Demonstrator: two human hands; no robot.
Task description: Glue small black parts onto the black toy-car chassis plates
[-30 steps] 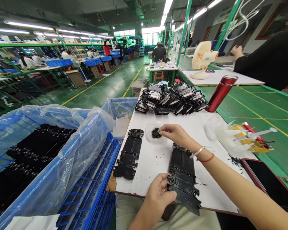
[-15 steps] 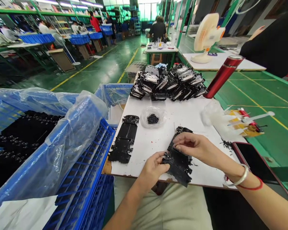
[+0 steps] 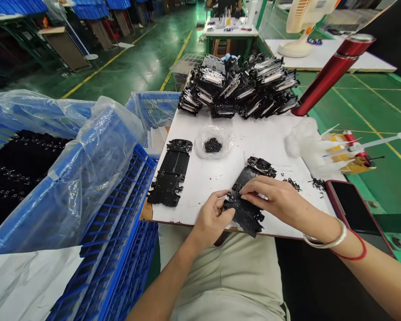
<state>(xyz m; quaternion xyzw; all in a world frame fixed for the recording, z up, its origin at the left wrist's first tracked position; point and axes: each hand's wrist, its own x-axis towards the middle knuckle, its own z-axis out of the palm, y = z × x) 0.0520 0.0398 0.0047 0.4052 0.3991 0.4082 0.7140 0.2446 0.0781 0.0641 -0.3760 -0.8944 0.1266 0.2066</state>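
Note:
A flat black plastic chassis plate point(image 3: 246, 213) lies at the near edge of the white board point(image 3: 270, 147). My left hand point(image 3: 213, 219) grips its left end with curled fingers. My right hand point(image 3: 276, 199) rests on top of it, thumb and forefinger pinched at its left middle; what they pinch is too small to see. A clear bag of small black parts point(image 3: 213, 144) lies further back. A second black chassis plate point(image 3: 170, 172) lies flat to the left.
A heap of black assembled parts point(image 3: 240, 84) fills the board's far edge beside a red flask point(image 3: 332, 71). Glue tubes and syringes point(image 3: 349, 149) sit right, a phone point(image 3: 352, 205) near right. A blue plastic-lined crate of black plates point(image 3: 36, 178) stands left.
My right hand left the bag of small parts and came down onto the chassis plate. The view has tilted downward and both hands now work at the plate's left end.

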